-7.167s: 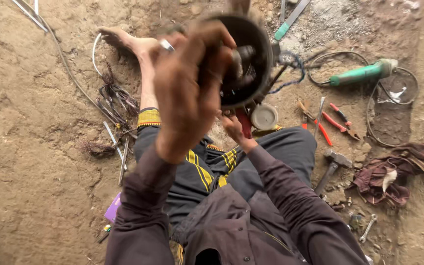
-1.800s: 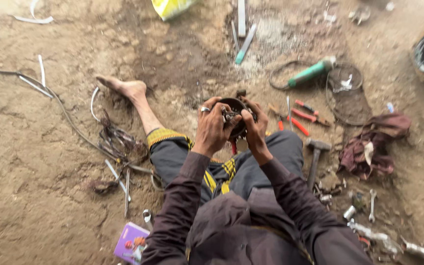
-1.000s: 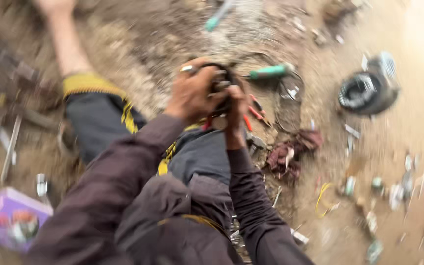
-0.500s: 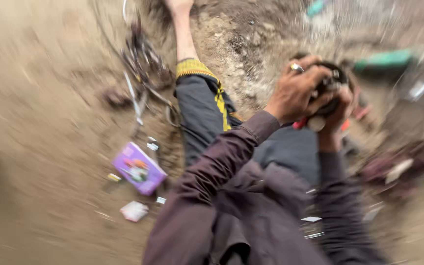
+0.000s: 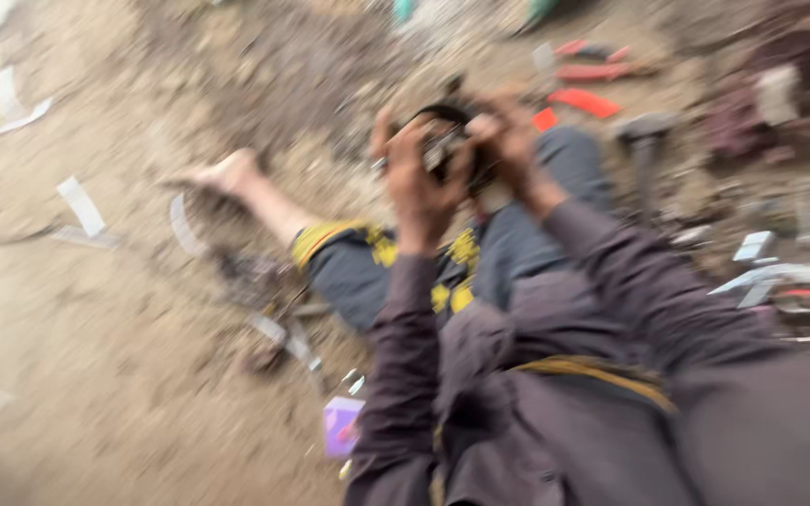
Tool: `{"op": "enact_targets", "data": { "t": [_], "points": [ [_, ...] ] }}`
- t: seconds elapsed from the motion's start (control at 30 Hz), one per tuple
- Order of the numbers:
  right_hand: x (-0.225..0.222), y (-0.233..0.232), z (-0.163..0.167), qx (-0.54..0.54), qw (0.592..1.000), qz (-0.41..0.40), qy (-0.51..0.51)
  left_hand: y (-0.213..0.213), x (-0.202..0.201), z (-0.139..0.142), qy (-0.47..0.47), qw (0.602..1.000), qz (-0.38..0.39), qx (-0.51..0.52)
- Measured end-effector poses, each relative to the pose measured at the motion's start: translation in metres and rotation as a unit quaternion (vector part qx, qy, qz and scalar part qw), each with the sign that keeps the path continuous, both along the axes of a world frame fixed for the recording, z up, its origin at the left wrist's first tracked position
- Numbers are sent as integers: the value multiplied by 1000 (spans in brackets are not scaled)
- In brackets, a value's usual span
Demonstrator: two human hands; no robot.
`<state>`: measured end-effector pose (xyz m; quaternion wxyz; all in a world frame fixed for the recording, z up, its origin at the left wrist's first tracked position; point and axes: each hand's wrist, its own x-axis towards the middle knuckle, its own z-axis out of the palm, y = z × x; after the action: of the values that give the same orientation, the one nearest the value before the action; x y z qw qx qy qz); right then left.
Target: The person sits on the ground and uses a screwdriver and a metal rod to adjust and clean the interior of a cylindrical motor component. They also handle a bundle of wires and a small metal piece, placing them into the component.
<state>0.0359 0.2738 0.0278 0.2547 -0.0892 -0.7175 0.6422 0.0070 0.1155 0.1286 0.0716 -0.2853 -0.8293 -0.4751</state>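
both hands are clamped on a dark round metal part [image 5: 447,150], the left hand [image 5: 419,183] cupping its near-left side and the right hand [image 5: 513,141] gripping its right rim, fingers curled over the edge. the part sits between the palms, raised above the lap and the dark trousers [image 5: 517,244]. it looks rigid and fairly heavy, likely greasy, so the outer rim seems the safest place to hold; motion blur hides its detail. a bare foot [image 5: 227,173] stretches left on the dirt ground [image 5: 96,356]. red-handled pliers [image 5: 592,70] and a hammer [image 5: 644,141] lie far right, a small purple box [image 5: 341,426] near left.
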Motion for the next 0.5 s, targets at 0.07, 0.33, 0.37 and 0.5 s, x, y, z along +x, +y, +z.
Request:
{"op": "enact_targets", "data": {
  "t": [0.07, 0.33, 0.37, 0.5],
  "points": [
    [9, 2, 10, 0, 1000, 12, 7, 2, 2, 6, -21, 1000, -3, -10],
    [20, -16, 68, -3, 998, -39, 55, -9, 0, 38, 48, 994, -62, -78],
    [18, -17, 78, 1, 998, -34, 43, -11, -1, 46, 62, 994, -57, -72],
    [1, -18, 126, 6, 997, -6, 73, -17, -14, 86, 90, 994, -51, -43]
  ]
}}
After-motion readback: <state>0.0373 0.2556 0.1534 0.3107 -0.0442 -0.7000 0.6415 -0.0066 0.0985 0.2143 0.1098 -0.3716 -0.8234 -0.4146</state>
